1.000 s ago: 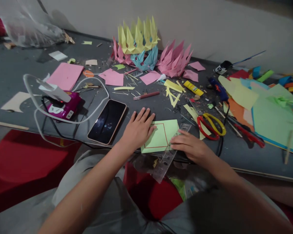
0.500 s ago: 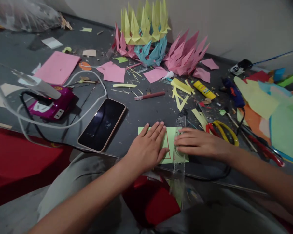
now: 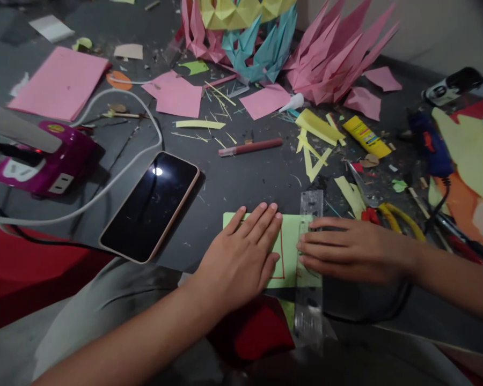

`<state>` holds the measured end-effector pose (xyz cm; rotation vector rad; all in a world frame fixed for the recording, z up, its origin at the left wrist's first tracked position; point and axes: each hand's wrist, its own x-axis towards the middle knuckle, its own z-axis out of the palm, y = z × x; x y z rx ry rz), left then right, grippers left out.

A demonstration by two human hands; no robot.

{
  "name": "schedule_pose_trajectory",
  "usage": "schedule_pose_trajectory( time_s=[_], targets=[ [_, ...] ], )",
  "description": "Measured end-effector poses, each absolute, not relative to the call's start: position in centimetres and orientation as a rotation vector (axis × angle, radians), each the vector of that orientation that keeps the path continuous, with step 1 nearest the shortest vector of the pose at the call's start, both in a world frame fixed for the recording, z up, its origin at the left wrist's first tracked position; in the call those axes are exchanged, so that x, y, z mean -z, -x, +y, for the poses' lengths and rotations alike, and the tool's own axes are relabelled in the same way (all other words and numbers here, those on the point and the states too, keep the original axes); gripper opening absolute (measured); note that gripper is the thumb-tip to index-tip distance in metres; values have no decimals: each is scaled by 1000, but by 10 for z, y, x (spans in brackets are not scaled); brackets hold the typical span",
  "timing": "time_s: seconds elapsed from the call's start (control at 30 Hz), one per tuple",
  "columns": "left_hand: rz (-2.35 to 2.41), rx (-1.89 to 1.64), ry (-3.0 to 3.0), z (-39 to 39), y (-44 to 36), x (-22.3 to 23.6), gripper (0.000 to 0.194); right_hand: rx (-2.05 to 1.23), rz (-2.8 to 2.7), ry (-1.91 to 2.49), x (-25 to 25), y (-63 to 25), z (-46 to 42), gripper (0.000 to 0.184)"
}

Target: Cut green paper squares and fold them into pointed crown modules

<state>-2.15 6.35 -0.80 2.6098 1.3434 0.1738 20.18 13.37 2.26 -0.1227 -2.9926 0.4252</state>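
My left hand lies flat on a light green sheet of paper, fingers stretched out. A red drawn line with a corner shows beside its thumb; the rest of the drawing is hidden under the hand. A clear plastic ruler lies across the paper's right part, its lower end sticking out past the table edge. My right hand holds the ruler from the right, with fingertips on top of it and the thumb out of sight. A red marker lies beyond the paper.
A phone and a purple power adapter with cables lie left. Folded paper crowns stand at the back. Right are a yellow glue tube, scissors, a glue gun and paper scraps. Pink sheets lie back left.
The view has moved closer and tipped down. The ruler, with my right hand on it, has shifted slightly right over the paper. My left hand stays flat on the sheet.
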Motion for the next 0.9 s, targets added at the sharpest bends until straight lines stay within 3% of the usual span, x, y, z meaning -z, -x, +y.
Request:
schedule_pose_trajectory(
  time_s=[0.17,0.27,0.53,0.73,0.83,0.9],
  targets=[
    [1326,-183,-2615,64,22,7,50,-761,-2971,472,-20,-209,156,29],
    [1331,-166,-2609,64,22,7,50,-770,-2985,631,-21,-222,167,39],
    [1338,-178,-2602,64,21,9,51,-399,-3002,771,-22,-265,184,46],
    [1342,-192,-2609,64,21,10,51,-57,-2918,835,-64,-285,171,41],
    [1356,-203,-2604,63,20,10,51,364,-2694,1191,-84,-279,134,38],
    [1384,-205,-2588,62,19,9,51,354,-2515,1497,-86,-265,99,53]
  ],
)
